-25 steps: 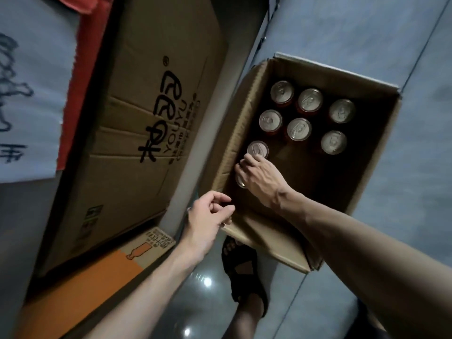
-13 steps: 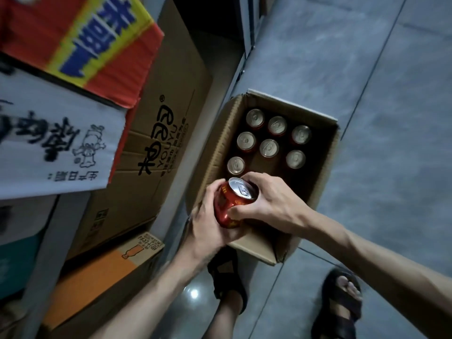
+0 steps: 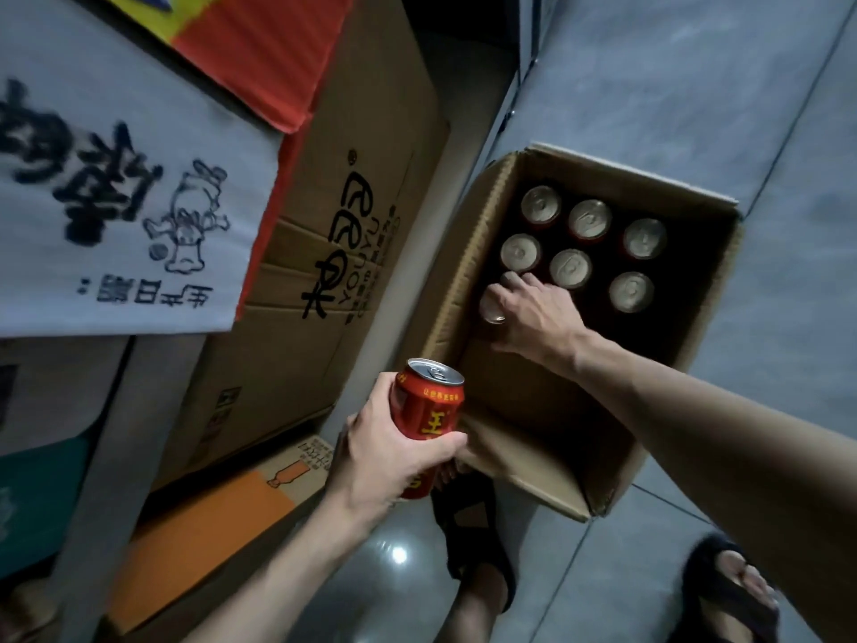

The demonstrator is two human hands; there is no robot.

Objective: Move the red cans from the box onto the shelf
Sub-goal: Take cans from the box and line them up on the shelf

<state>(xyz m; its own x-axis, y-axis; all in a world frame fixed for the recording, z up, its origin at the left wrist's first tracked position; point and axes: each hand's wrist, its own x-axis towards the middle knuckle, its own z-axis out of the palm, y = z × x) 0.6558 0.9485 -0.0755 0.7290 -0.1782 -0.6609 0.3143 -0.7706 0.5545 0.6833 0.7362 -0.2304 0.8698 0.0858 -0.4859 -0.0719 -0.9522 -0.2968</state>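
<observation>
Your left hand point(image 3: 389, 457) and right hand point(image 3: 533, 317): bare, as are both your forearms along all that shows.
Your left sandal point(image 3: 463, 517): black, open style, broad straps across the foot, dimly lit; your lower leg above it is bare.
Your right sandal point(image 3: 705, 568): matching black, one broad strap, toes showing past its front edge, partly cut off by the frame.

1 head view, looking steeply down, near box point(image 3: 468, 252), hands.
</observation>
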